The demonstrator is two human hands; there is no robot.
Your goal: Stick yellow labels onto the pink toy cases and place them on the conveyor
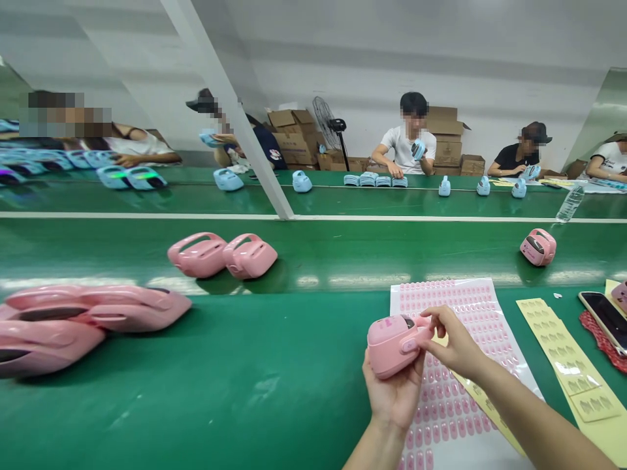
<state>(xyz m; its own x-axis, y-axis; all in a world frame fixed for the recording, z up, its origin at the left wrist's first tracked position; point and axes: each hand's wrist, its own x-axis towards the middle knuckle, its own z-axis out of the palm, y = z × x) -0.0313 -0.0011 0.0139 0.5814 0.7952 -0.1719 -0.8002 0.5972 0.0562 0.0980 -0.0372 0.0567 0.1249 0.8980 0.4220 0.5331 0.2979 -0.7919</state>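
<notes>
Left hand [394,391] cups casing [392,343] from below, long axis left–right; right hand [453,343] nearer its right end, fingertips pinched together there, above sticker sheet [477,313].

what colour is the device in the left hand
The device in the left hand is pink, seen best in the head view.

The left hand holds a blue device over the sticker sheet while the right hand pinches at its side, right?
No: the head view shows the device in the left hand is pink, not blue. The rest is right.
</notes>
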